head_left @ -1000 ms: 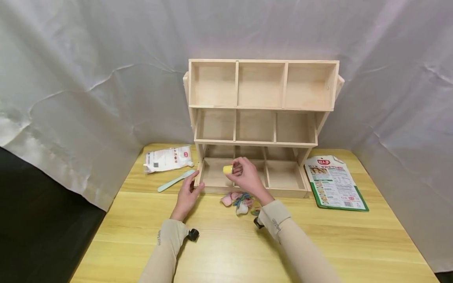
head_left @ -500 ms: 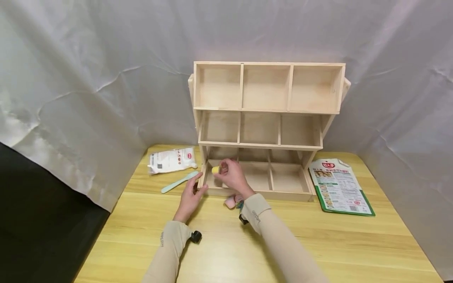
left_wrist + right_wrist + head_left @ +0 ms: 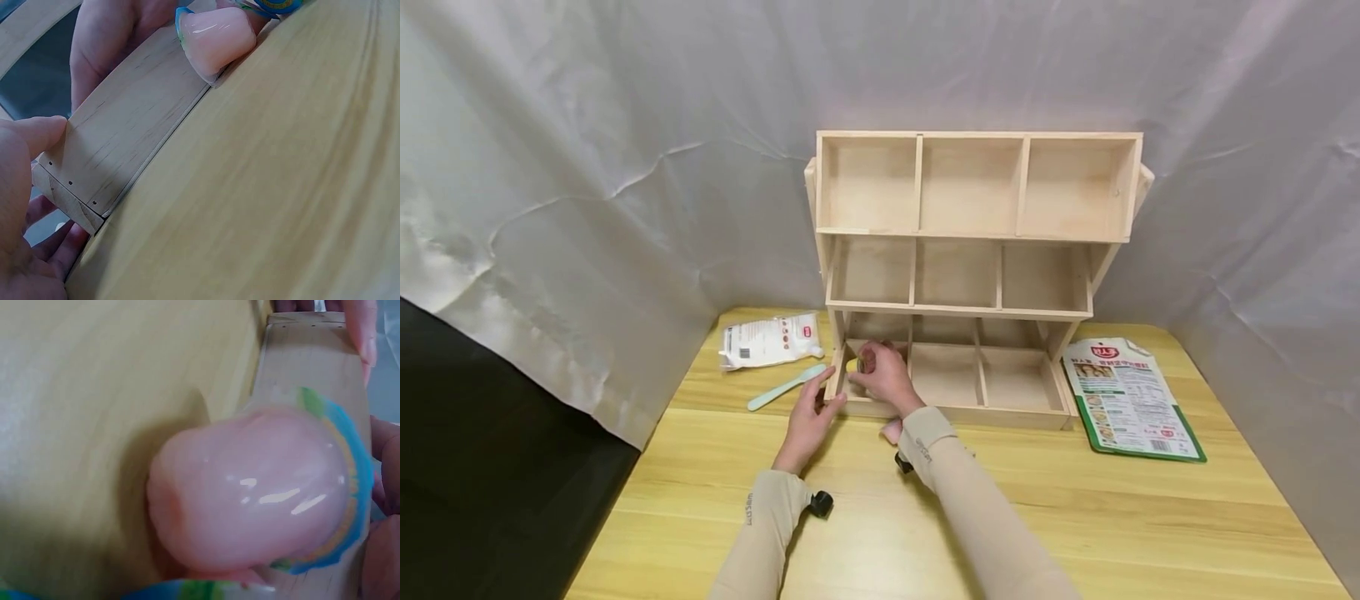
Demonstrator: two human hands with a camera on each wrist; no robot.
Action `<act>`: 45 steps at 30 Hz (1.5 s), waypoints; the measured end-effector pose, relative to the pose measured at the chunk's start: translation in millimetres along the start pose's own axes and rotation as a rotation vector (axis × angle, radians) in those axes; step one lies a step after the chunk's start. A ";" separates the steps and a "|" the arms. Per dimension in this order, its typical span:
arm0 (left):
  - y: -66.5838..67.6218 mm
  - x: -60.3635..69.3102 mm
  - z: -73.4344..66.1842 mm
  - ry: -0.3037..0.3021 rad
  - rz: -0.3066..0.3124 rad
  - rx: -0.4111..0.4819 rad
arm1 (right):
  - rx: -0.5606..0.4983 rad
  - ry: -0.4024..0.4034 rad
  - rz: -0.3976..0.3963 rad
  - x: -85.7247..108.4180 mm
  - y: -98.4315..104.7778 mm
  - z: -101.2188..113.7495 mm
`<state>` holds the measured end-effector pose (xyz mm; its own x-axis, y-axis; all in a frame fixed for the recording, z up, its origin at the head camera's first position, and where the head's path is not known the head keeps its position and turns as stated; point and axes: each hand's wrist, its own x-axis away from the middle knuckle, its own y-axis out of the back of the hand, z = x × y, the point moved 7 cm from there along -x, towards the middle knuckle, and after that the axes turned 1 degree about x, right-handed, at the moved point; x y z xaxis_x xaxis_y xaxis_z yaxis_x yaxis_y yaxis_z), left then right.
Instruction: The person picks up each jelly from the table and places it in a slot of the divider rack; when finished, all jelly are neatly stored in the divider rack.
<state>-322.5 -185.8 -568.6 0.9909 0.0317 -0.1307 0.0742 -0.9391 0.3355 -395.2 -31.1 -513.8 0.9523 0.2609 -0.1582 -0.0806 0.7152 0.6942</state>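
Observation:
In the head view my right hand (image 3: 887, 379) pinches a small yellow cup (image 3: 852, 365) inside the bottom-left compartment of the wooden rack (image 3: 977, 312). My left hand (image 3: 808, 425) grips the rack's front-left corner, thumb on the front board (image 3: 125, 119) and fingers round the side in the left wrist view. A pink jelly cup (image 3: 892, 430) lies on the table by the front board, partly behind my right sleeve. Close up in the right wrist view, that pink cup (image 3: 250, 487) shows a blue and green rim.
A white packet (image 3: 771, 340) and a pale green spatula (image 3: 784, 388) lie left of the rack. To its right is a green and white bag (image 3: 1131, 400). A grey curtain (image 3: 760, 217) hangs behind and at both sides.
My right hand has moved left and down with the yellow cup, from the middle divider into the bottom-left compartment. My left hand stays at the corner. The view has shifted slightly.

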 end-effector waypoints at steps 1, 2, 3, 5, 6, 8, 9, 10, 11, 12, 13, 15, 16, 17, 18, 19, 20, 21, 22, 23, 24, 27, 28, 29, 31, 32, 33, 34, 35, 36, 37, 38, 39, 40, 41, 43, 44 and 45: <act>-0.2 -0.2 -1.1 -0.008 -0.001 -0.004 | 0.004 -0.002 -0.005 -0.4 -0.2 -0.4; -0.4 -0.3 -2.0 -0.015 0.000 -0.004 | 0.006 -0.005 -0.012 -0.6 -0.4 -0.8; -0.5 -0.2 -2.8 -0.021 0.002 -0.004 | 0.005 -0.008 -0.022 -0.4 -0.4 -1.2; -0.1 1.3 -1.7 -0.020 0.008 0.000 | -0.003 -0.015 -0.035 0.6 -2.4 -1.5; 0.9 3.0 -0.1 -0.015 0.006 0.004 | -0.008 -0.012 -0.035 1.3 -4.8 -1.2; 4.2 7.9 3.5 0.005 -0.002 0.006 | -0.005 -0.007 -0.025 3.0 -11.6 -0.8; 6.1 10.7 5.4 0.013 -0.006 0.005 | -0.003 -0.003 -0.019 3.9 -15.5 -0.5; 8.0 13.5 7.5 0.021 -0.010 0.008 | 0.000 0.006 -0.015 4.8 -19.0 0.3; 9.5 15.6 8.9 0.024 -0.012 0.010 | 0.003 0.013 -0.012 5.3 -21.9 1.0; 10.6 17.0 9.6 0.022 -0.013 0.012 | 0.008 0.021 -0.016 5.9 -23.6 1.7; 11.1 17.7 9.3 0.019 -0.009 0.014 | 0.010 0.023 -0.023 6.1 -24.3 1.9; 10.3 16.6 8.2 0.009 0.002 0.017 | 0.011 0.030 -0.043 6.3 -22.3 2.6; 9.8 15.2 7.2 0.001 0.002 0.023 | 0.012 0.035 -0.051 6.2 -20.3 3.2; 9.1 13.5 6.1 -0.001 0.004 0.023 | 0.011 0.037 -0.056 5.7 -18.3 3.7; 8.6 12.0 4.8 -0.003 0.003 0.022 | 0.014 0.038 -0.058 5.2 -16.5 4.0; 8.2 10.6 3.6 -0.005 0.000 0.025 | 0.013 0.038 -0.059 4.5 -14.7 4.3; 7.8 9.0 2.5 -0.013 -0.003 0.026 | 0.016 0.040 -0.059 3.8 -13.2 4.7; 7.5 7.8 1.4 -0.021 -0.006 0.028 | 0.018 0.043 -0.060 3.1 -12.1 5.0; 7.2 6.5 0.7 -0.029 -0.008 0.029 | 0.019 0.042 -0.061 2.5 -11.5 4.9; 6.7 5.7 0.2 -0.032 -0.007 0.026 | 0.022 0.040 -0.062 2.0 -11.0 4.4; 6.1 5.0 -0.3 -0.040 -0.006 0.027 | 0.024 0.040 -0.063 1.7 -10.7 3.7; 3.7 3.4 -1.2 -0.044 -0.002 0.027 | 0.025 0.037 -0.063 1.8 -10.0 1.3; 3.0 3.3 -1.4 -0.045 0.000 0.021 | 0.026 0.034 -0.060 2.1 -10.1 0.4; 2.3 3.3 -1.0 -0.039 0.001 0.016 | 0.022 0.034 -0.059 2.4 -9.8 -0.1; 1.8 3.7 -1.0 -0.030 -0.001 0.014 | 0.008 0.037 -0.057 3.0 -9.1 -0.2; 1.7 3.9 -1.1 -0.028 -0.003 0.009 | 0.007 0.042 -0.057 3.3 -8.7 -0.1; 1.6 4.0 -1.4 -0.025 -0.005 0.006 | 0.007 0.046 -0.058 3.6 -8.2 0.0; 1.3 4.0 -1.6 -0.024 -0.005 0.006 | 0.008 0.050 -0.061 3.8 -7.6 0.1; 0.9 3.9 -1.7 -0.021 -0.003 0.008 | 0.007 0.054 -0.064 4.1 -6.9 0.3; 0.6 3.8 -1.9 -0.023 -0.001 0.010 | 0.008 0.054 -0.065 4.3 -6.4 0.2; 0.1 3.6 -1.9 -0.024 0.003 0.008 | 0.011 0.053 -0.067 4.5 -6.1 -0.1; -0.3 3.2 -2.0 -0.026 0.006 0.004 | 0.014 0.051 -0.069 4.7 -5.8 -0.5; -0.6 2.9 -1.3 -0.022 0.011 0.009 | 0.011 0.048 -0.071 4.9 -5.5 -0.7; -0.8 2.5 -0.8 -0.020 0.015 0.010 | 0.010 0.047 -0.072 4.9 -5.4 -1.0; -1.0 2.1 -0.2 -0.018 0.018 0.009 | 0.007 0.045 -0.073 4.9 -5.4 -1.3; -0.5 1.7 0.1 -0.017 0.020 0.009 | 0.016 0.047 -0.073 4.4 -6.1 -1.9; -0.1 1.6 0.5 -0.014 0.020 0.014 | 0.023 0.049 -0.071 4.2 -6.8 -2.2; 0.1 1.6 1.1 -0.006 0.020 0.018 | 0.028 0.050 -0.068 4.1 -7.4 -2.4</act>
<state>-321.0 -186.2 -569.8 0.9914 0.0105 -0.1301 0.0522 -0.9455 0.3214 -391.4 -33.8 -521.3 0.9393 0.2448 -0.2403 -0.0070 0.7140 0.7001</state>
